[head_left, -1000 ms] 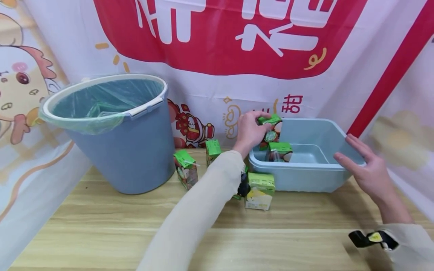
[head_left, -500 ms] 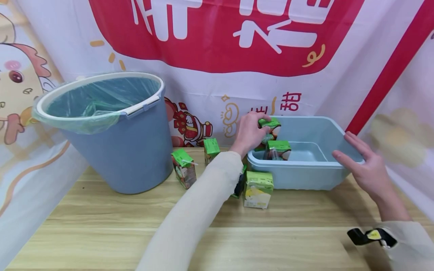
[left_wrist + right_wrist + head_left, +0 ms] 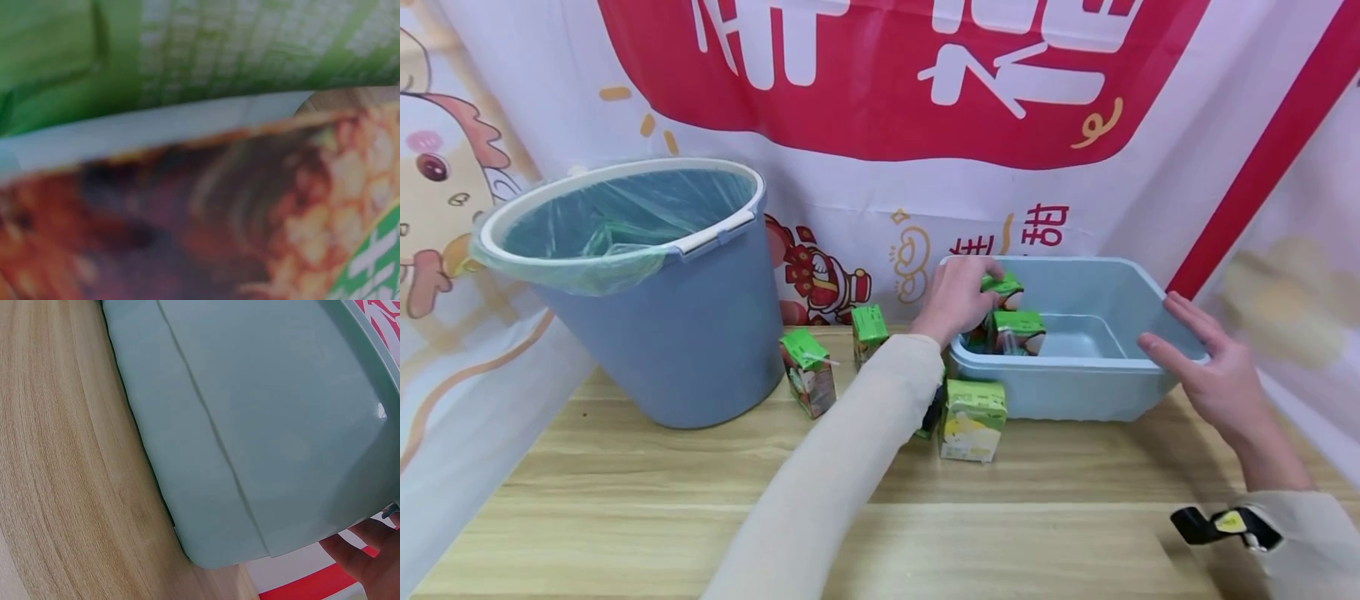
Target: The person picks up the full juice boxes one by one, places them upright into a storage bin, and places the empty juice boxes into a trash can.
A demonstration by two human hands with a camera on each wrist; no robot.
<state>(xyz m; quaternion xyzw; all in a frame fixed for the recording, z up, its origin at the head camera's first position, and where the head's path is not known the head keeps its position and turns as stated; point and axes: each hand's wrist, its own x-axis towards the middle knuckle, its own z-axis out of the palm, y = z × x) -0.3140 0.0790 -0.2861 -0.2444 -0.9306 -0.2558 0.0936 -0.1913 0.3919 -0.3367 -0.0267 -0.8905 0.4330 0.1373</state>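
My left hand (image 3: 958,296) reaches into the left end of a light blue plastic tub (image 3: 1067,392), its fingers holding a green-topped juice box (image 3: 1006,287). Another green-topped juice box (image 3: 1019,333) stands just in front of it, inside the tub. The left wrist view is filled by blurred close-ups of a fruit-printed juice box (image 3: 219,212) and a green carton side (image 3: 206,50). At the tub's right end, my right hand (image 3: 1221,375) rests over the rim with fingers extended. In the right wrist view, the right hand's fingers (image 3: 350,553) touch the tub's end wall.
A blue bucket (image 3: 677,342) with a clear liner stands at left. Between it and the tub are two green-topped juice boxes (image 3: 808,375). A pale green juice box (image 3: 973,421) and a darker one (image 3: 931,417), partly behind my sleeve, stand before the tub. A printed cloth hangs behind.
My left hand and the juice box it holds have shifted slightly right and lower into the tub. The right hand has stayed on the tub's rim.
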